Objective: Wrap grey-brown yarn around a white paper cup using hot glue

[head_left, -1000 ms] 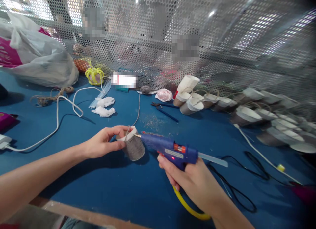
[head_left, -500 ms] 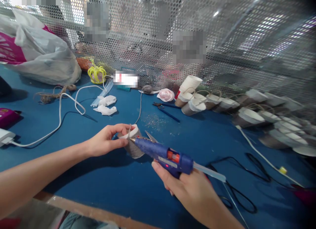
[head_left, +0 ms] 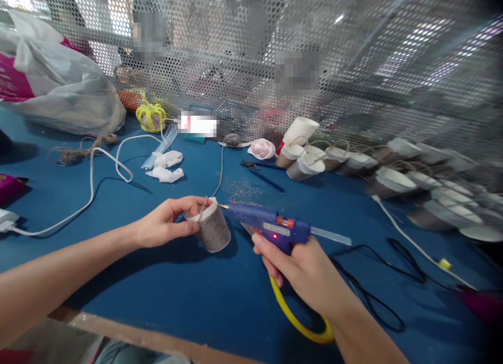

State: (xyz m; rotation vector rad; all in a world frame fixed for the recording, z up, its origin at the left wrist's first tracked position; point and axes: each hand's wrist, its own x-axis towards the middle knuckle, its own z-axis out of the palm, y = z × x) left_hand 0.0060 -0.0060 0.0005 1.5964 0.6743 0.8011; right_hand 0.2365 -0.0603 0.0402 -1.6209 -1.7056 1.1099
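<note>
My left hand (head_left: 167, 222) grips the rim of a small cup (head_left: 215, 230) wrapped in grey-brown twine, its white rim showing. Thumb and fingers pinch a bit of twine (head_left: 203, 207) at that rim, and the cup tilts on the blue table. In my right hand (head_left: 296, 264) is a blue glue gun (head_left: 271, 222) with a lit red light and a clear glue stick out the back. Its metal nozzle points left, just beside the cup's rim. A yellow scissors handle (head_left: 301, 319) shows below my right hand; whether the hand also holds the scissors I cannot tell.
Blue pliers (head_left: 263, 173), a twine ball (head_left: 231, 140) and a pink ribbon roll (head_left: 262, 149) lie behind the cup. Several twine-wrapped cups (head_left: 391, 183) stand at right. A white cable (head_left: 93, 180) and plastic bag (head_left: 74, 91) are at left. Perforated metal sheet (head_left: 236, 55) borders the back.
The glue gun has moved right and slightly up, its nozzle drawing away from my left fingertips and the twine. More of the cup and the yellow scissors handle now show.
</note>
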